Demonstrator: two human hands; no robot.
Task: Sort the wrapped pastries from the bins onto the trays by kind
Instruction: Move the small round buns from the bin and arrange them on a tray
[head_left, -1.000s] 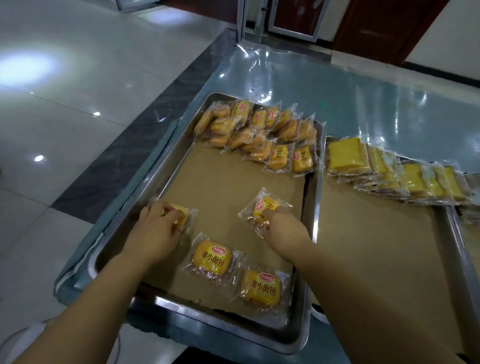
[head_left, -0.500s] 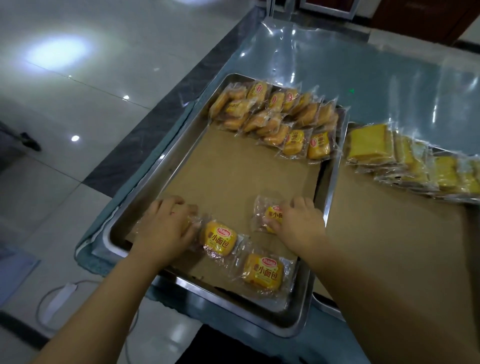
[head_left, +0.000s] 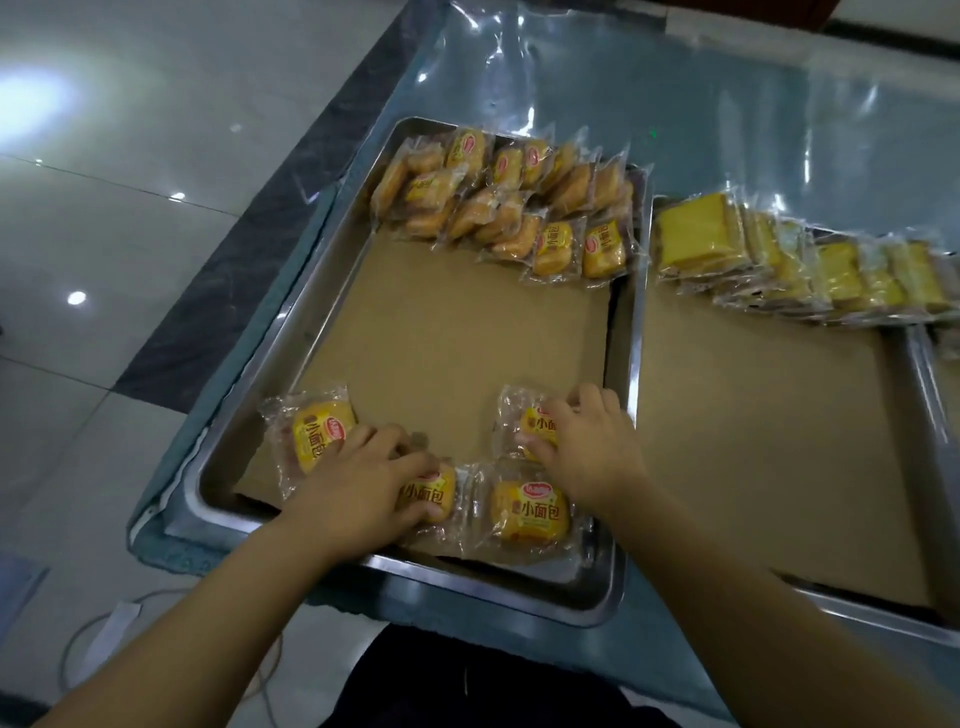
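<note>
Left hand and right hand grip wrapped buns in tray.

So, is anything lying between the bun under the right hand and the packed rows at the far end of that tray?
Nothing visible does. Only bare brown liner lies between the bun under the right hand and the far rows.

Single head-worn wide-angle view. Looks forward and steeply down from above the near edge of the table. Sits close, with left tray filling mid-frame. Crops right tray at right frame border. Takes in floor past the table's left edge.
</note>
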